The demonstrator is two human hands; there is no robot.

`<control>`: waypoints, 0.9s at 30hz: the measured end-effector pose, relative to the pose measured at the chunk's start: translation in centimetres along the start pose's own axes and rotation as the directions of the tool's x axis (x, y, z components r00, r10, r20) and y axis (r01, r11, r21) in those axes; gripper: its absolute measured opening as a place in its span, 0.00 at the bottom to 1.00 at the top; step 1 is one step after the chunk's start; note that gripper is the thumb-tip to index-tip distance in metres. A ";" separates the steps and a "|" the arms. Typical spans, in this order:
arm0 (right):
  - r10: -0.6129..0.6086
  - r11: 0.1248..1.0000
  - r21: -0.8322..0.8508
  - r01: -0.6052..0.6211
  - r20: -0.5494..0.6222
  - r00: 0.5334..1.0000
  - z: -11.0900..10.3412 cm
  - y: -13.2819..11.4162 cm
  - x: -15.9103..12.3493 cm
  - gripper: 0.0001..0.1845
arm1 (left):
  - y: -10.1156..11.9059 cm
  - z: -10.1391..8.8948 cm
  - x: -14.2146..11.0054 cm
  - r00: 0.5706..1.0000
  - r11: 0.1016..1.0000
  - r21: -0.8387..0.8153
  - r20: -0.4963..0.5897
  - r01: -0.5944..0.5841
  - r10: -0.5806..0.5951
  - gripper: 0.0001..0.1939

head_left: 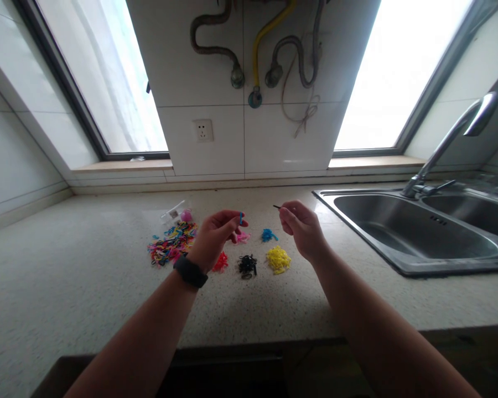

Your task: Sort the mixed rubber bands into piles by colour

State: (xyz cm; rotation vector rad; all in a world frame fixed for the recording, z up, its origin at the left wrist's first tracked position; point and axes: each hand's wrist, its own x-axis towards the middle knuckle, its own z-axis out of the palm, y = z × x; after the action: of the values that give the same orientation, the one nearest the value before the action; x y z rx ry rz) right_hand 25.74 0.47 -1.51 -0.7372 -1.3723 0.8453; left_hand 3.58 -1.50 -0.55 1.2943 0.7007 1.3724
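Observation:
My left hand (216,235), with a dark wristband (190,271) at the wrist, pinches a small blue rubber band (240,218). Between the fingertips of my right hand (304,228) is a thin black rubber band (276,207). Both hands are raised over the counter. Below and between them lie small heaps of bands: blue (269,235), pink (243,237), red (221,262), black (247,266) and yellow (278,259). My left hand partly covers the pink and red heaps. Left of it spreads a larger mixed-colour pile of rubber bands (172,243).
Behind the mixed pile lie a clear plastic bag (172,213) and a pink round item (186,215). A steel double sink (373,257) with a faucet (444,146) is set into the speckled counter (108,293) on the right. Pipes and a socket (203,130) are on the tiled wall.

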 end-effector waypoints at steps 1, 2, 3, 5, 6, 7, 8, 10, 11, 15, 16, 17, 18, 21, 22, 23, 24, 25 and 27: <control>0.000 1.000 -0.008 0.000 0.021 1.000 0.0 0.0 0.0 0.10 | 0.0 0.0 0.0 1.000 1.000 0.001 -0.001 -0.001 0.001 0.11; -0.001 1.000 -0.025 0.002 0.047 0.999 0.0 -0.1 -0.1 0.10 | 0.0 0.0 0.0 1.000 1.000 0.001 -0.002 -0.004 0.004 0.11; -0.003 0.999 -0.048 0.006 0.076 0.997 0.0 -0.1 -0.2 0.10 | 0.1 0.0 0.0 1.000 1.000 0.002 -0.006 -0.007 0.008 0.11; 0.000 0.993 -0.113 0.017 0.152 0.988 0.2 -0.3 -0.4 0.09 | 0.1 -0.3 0.1 1.000 1.000 0.002 -0.018 -0.014 0.014 0.12; 0.009 0.987 -0.161 0.024 0.202 0.979 0.3 -0.3 -0.6 0.09 | 0.1 -0.4 0.1 1.000 1.000 -0.001 -0.025 -0.017 0.017 0.12; 0.024 0.973 -0.228 0.038 0.263 0.964 0.4 -0.3 -0.7 0.09 | 0.0 -0.6 0.2 0.999 1.000 -0.005 -0.032 -0.023 0.022 0.11; 0.041 0.948 -0.311 0.070 0.336 0.941 0.5 -0.3 -0.9 0.08 | 0.0 -0.7 0.2 0.999 1.000 -0.007 -0.035 -0.029 0.029 0.11; 0.074 0.860 -0.468 0.202 0.507 0.859 0.9 -0.3 -1.3 0.06 | -0.2 -1.0 0.4 0.999 0.999 -0.004 -0.033 -0.040 0.040 0.11; 0.087 0.809 -0.512 0.288 0.589 0.803 1.0 -0.3 -1.5 0.06 | -0.3 -1.0 0.4 0.999 0.999 0.002 -0.031 -0.041 0.041 0.11; 0.105 0.704 -0.526 0.477 0.742 0.663 1.6 -0.3 -1.8 0.04 | -0.4 -0.9 0.4 1.000 1.000 0.001 -0.007 -0.029 0.029 0.10; 0.105 0.696 -0.534 0.479 0.736 0.669 1.6 -0.4 -1.8 0.05 | -0.3 -0.8 0.3 1.000 0.999 -0.026 0.004 -0.021 0.021 0.10; 0.103 0.691 -0.546 0.473 0.723 0.684 1.6 -0.4 -1.8 0.07 | -0.2 -0.7 0.2 1.000 0.998 -0.062 0.017 -0.011 0.012 0.10; 0.098 0.688 -0.559 0.463 0.704 0.703 1.5 -0.4 -1.8 0.08 | -0.1 -0.6 0.1 1.000 0.995 -0.102 0.030 0.001 0.002 0.10; 0.081 0.680 -0.598 0.423 0.635 0.768 1.1 -0.5 -1.6 0.08 | 0.3 -0.4 -0.2 0.998 0.978 -0.208 0.057 0.026 -0.015 0.10; 0.077 0.675 -0.609 0.417 0.619 0.781 1.0 -0.4 -1.5 0.08 | 0.5 -0.4 -0.3 0.998 0.971 -0.237 0.064 0.031 -0.016 0.09; 0.074 0.668 -0.617 0.415 0.610 0.789 0.9 -0.4 -1.5 0.08 | 0.6 -0.3 -0.4 0.997 0.963 -0.266 0.074 0.036 -0.017 0.09; 0.073 0.661 -0.625 0.414 0.603 0.794 0.8 -0.4 -1.4 0.07 | 0.7 -0.3 -0.5 0.996 0.955 -0.293 0.087 0.043 -0.018 0.09; 0.076 0.655 -0.633 0.413 0.599 0.797 0.7 -0.3 -1.4 0.07 | 0.8 -0.3 -0.6 0.994 0.947 -0.318 0.103 0.052 -0.020 0.09; 0.085 0.642 -0.647 0.412 0.593 0.800 0.7 -0.2 -1.4 0.06 | 1.0 -0.2 -0.8 0.990 0.934 -0.350 0.140 0.071 -0.023 0.09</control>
State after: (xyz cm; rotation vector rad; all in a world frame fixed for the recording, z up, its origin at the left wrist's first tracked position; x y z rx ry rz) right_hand 25.07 -0.81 -2.01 -0.9945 -2.3975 0.2839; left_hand 2.95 -2.44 0.03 1.0612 0.3667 1.2892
